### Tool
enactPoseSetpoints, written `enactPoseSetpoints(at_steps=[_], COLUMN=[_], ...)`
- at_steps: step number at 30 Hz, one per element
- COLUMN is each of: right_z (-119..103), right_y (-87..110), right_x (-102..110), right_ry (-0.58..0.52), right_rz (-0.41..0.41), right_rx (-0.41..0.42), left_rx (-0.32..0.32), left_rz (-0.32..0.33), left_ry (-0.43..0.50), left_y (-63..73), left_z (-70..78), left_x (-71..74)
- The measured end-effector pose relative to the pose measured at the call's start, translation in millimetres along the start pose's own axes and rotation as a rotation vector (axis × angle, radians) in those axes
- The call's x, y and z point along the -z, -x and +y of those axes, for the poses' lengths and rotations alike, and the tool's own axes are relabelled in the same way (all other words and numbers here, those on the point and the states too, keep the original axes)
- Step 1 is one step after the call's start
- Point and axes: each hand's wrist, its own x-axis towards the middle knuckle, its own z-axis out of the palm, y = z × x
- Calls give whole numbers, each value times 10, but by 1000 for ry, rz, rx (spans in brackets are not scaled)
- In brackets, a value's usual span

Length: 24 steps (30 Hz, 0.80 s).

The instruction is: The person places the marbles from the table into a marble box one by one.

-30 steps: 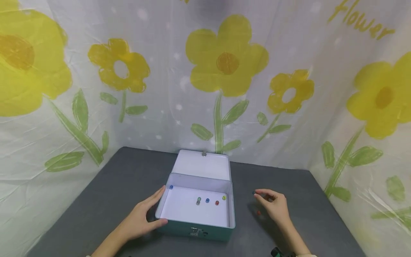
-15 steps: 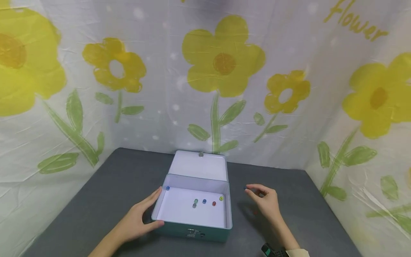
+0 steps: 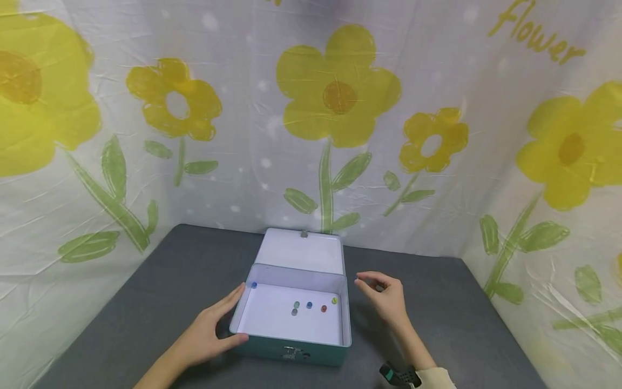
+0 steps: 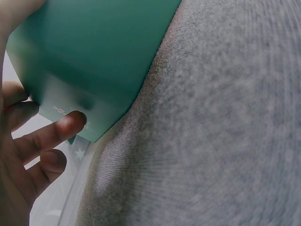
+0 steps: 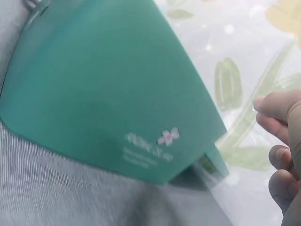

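Observation:
A teal tin box [image 3: 291,354] with a white inside stands on the dark table, its lid [image 3: 301,249] folded back. My left hand [image 3: 206,332] rests against the box's left side, thumb near the front corner and fingertips at the rim; in the left wrist view its other fingers hang loose. My right hand [image 3: 386,300] pinches a tiny blue marble between thumb and index finger, just right of the box's back right corner. The fingertips mostly hide that marble. Inside the box lie several small marbles, among them a red marble [image 3: 324,308] and a yellow one [image 3: 334,301].
A dark grey cloth covers the table [image 3: 194,259]. Behind and at both sides hangs a white curtain [image 3: 243,178] with yellow flowers. The box's raised walls [image 3: 349,319] stand between the right hand and the marbles inside.
My right hand has moved left toward the box with the blue marble. A red marble seen earlier on the table is now hidden by the right arm. The left hand keeps its place on the box.

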Motion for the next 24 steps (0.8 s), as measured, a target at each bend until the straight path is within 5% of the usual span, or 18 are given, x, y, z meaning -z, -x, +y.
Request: enactPoseSetpoints(at_steps=[16,24], right_z=[-150,-226], right_y=[-98,-110], right_x=[-395,-503], right_ry=[-69,-86], right_rz=[-71,-112], right_rx=[94,60], left_rx=[-8,-9], left_rz=[5,7], left_ry=[-3,-5], left_y=[-7,-1], left_z=[3,-25], left_x=[19,1])
